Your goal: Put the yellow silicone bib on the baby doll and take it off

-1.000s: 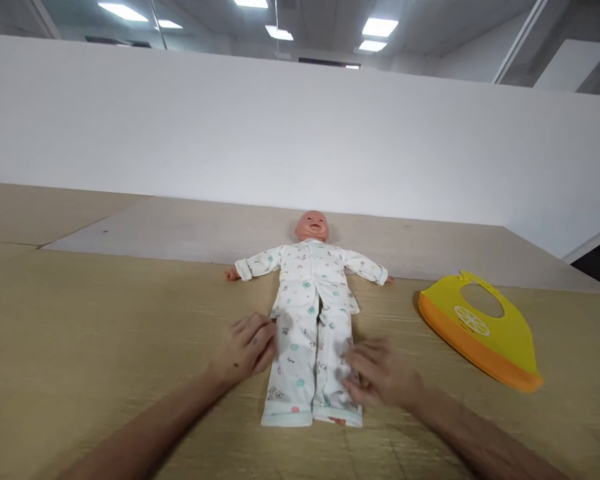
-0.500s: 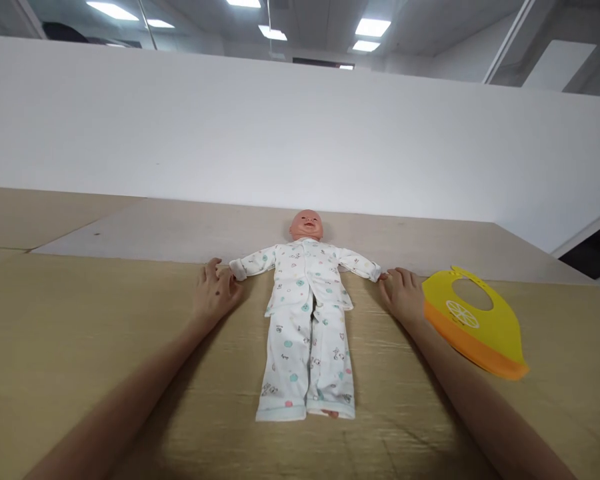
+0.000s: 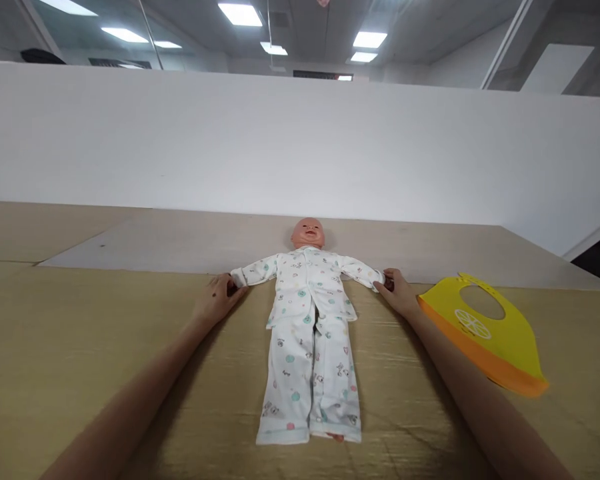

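A baby doll (image 3: 308, 233) lies face up on the table, its arms spread to both sides. It wears a white patterned pyjama top (image 3: 300, 283) and matching pyjama trousers (image 3: 285, 380). My left hand (image 3: 219, 299) is closed around the sleeve cuff (image 3: 239, 276) at the left of the view. The opposite sleeve cuff (image 3: 377, 279) is gripped between the thumb and fingers of my right hand (image 3: 399, 293). The doll's hands are hidden by the cuffs and my fingers. A bit of one foot (image 3: 336, 437) shows below a trouser leg.
A yellow bib (image 3: 510, 333) with an orange pocket and a white citrus print lies to the right of my right forearm. The table (image 3: 105, 333) has a tan surface with a paler strip behind. A white partition (image 3: 300, 147) rises at the back.
My fingers have closed in on the two sleeve cuffs; before, they were more spread beside them. The doll and bib appear slightly lower as the view shifts.
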`<state>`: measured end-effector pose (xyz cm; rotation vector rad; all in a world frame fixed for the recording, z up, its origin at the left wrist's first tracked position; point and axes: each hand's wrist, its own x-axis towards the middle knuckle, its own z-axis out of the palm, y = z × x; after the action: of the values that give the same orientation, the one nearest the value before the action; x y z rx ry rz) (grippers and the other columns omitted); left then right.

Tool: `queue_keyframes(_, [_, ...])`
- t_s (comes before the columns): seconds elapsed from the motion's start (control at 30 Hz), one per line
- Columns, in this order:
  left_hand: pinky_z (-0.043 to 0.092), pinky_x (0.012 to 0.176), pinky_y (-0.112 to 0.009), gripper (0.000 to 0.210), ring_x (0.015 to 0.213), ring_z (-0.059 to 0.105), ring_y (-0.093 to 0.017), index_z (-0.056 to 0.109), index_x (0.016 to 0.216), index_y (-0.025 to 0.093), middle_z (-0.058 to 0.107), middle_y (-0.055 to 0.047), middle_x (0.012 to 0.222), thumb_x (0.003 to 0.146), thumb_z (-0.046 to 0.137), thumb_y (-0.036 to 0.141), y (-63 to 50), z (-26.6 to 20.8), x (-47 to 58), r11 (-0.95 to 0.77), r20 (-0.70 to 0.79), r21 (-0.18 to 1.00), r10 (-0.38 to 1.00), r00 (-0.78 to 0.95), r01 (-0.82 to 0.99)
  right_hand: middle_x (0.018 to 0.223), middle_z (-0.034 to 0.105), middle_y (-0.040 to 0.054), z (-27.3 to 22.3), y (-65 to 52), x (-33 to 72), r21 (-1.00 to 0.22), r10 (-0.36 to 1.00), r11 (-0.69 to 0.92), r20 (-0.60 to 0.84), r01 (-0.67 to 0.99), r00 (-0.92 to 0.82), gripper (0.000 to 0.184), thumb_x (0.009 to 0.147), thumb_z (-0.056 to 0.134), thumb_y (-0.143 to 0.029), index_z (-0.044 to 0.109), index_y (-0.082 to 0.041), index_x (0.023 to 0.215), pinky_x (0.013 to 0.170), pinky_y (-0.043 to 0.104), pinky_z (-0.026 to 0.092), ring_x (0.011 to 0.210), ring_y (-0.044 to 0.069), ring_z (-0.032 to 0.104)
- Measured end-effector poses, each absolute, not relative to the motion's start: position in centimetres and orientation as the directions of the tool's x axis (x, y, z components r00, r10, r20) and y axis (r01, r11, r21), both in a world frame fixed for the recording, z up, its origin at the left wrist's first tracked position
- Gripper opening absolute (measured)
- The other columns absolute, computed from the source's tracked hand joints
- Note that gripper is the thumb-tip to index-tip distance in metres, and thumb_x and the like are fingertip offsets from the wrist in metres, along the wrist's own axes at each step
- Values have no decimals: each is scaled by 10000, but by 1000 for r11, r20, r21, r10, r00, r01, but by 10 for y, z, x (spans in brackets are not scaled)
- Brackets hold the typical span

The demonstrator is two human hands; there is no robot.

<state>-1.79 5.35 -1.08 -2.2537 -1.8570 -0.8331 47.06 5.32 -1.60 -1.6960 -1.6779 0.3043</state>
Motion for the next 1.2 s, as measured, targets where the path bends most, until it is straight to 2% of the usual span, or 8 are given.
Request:
queue_keyframes(0.07, [486,691,-367,252,823,613,-267,477,810,213,637,-96,843,826,495,464,52,-10,-17,-220,436,289,897,77,932,1049,621,123,-20,56,473,-647,942,128,316,752,112,571,736,572,-552,502,-151,1136,812,376,484,882,218,591])
queue_keyframes(0.2, [486,722,-371,190,863,614,-273,487,861,202,647,-110,875,821,481,388,55,-15,-21,-235,443,299,892,84,925,1027,616,126,-27,63,478,-643,917,172,382,747,117,584,711,618,-521,520,-140,1142,809,382,488,876,217,582])
queue_keyframes(0.33, [486,779,-392,192,913,614,-285,497,898,202,657,-118,913,812,486,374,64,-25,-30,-242,473,278,877,87,930,1146,571,147,-27,70,483,-495,849,252,525,832,55,495,754,595,-437,536,-145,1149,882,413,463,992,244,556])
queue_keyframes(0.47, [495,803,-396,194,920,623,-278,502,926,195,662,-117,932,803,492,345,66,-26,-33,-250,486,319,871,68,914,1153,560,138,-27,74,485,-421,831,270,556,866,11,405,788,560,-372,543,-160,1133,897,413,459,1028,249,543])
queue_keyframes(0.57, [511,778,-386,287,902,638,-279,506,986,178,665,-110,936,777,541,372,63,-22,-30,-197,475,396,880,-16,897,1147,549,136,-29,73,483,-444,826,294,564,846,9,375,792,550,-346,546,-159,1117,898,408,467,1019,244,542])
queue_keyframes(0.77, [508,840,-432,505,1012,628,-327,486,1156,153,649,-148,1091,722,586,392,64,-24,-32,-127,482,438,869,-113,890,1198,514,157,-30,70,479,-460,796,348,605,817,3,380,788,542,-334,535,-140,1115,943,421,460,1061,244,523])
queue_keyframes(1.0, [507,889,-433,508,1067,615,-305,495,1180,165,625,-145,1172,693,538,304,67,-29,-37,-92,459,514,869,-183,853,1045,594,121,-31,68,476,-667,863,235,478,707,163,494,725,564,-404,519,-136,1139,785,369,507,824,182,577])
queue_keyframes(1.2, [502,901,-441,497,1064,615,-313,500,1178,171,624,-145,1164,707,536,327,64,-26,-35,-93,471,475,866,-164,875,1020,616,119,-29,66,473,-664,864,227,475,713,166,470,724,562,-429,552,-149,1102,799,378,501,836,191,588])
